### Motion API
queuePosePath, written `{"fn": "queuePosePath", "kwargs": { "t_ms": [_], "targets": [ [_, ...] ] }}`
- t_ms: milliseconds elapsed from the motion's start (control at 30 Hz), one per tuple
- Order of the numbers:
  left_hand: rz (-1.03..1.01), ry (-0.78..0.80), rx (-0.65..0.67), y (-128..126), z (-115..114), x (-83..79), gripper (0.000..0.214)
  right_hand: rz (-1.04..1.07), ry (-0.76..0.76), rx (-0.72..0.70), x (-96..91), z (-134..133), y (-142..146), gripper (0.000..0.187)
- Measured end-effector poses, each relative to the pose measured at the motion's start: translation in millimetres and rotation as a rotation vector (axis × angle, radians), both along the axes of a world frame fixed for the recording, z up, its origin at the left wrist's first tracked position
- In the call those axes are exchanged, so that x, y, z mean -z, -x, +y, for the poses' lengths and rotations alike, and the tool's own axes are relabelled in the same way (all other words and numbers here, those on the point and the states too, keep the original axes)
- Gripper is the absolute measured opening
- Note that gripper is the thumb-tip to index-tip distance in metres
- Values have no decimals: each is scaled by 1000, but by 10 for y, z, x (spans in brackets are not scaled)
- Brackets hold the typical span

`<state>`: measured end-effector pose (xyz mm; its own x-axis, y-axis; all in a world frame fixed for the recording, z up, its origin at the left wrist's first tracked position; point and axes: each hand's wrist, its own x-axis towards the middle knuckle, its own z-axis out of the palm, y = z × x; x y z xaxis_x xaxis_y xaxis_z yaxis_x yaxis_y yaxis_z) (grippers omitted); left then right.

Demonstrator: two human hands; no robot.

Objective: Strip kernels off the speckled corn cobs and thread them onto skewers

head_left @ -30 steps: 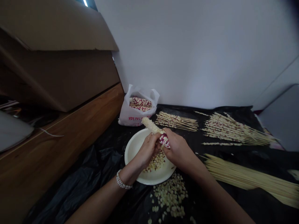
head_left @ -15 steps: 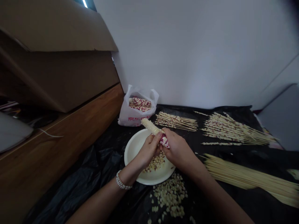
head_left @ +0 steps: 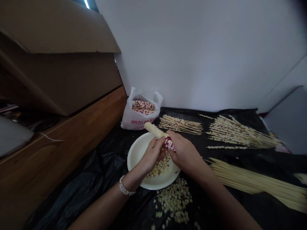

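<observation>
Both hands hold one corn cob over a white plate. The cob's far end is bare and pale; red and white kernels remain near my hands. My right hand is wrapped round the kernelled end. My left hand, with a bead bracelet on its wrist, pinches at the cob with thumb and fingers. Loose pale kernels lie in the plate under my hands.
More loose kernels lie on the black plastic sheet near the plate. A white bag with red-white cobs stands at the back. Skewers threaded with kernels and bare skewers lie to the right. A cardboard box sits on a wooden ledge at left.
Nearly nothing: both hands stay on the cob over the plate, with the left fingers shifting slightly on it.
</observation>
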<state>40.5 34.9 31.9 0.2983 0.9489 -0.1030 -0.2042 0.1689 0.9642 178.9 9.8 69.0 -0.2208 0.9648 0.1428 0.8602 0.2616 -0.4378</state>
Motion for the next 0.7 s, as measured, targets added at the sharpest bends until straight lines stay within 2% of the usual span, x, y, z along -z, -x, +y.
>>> {"fn": "queuePosePath", "kwargs": {
  "t_ms": [133, 333, 567, 700],
  "targets": [
    [28, -21, 16, -8, 11, 32, 46, -98, 36, 61, -29, -8, 37, 41],
    [29, -49, 43, -8, 9, 11, 46, -60, 41, 57, -40, -25, 33, 39],
    [79, -78, -9, 9, -7, 1, 48, -99, 77, 76, -67, -55, 119, 39],
    [33, -48, -20, 7, -4, -1, 46, -60, 66, 65, -51, -44, 118, 42]
  ]
}}
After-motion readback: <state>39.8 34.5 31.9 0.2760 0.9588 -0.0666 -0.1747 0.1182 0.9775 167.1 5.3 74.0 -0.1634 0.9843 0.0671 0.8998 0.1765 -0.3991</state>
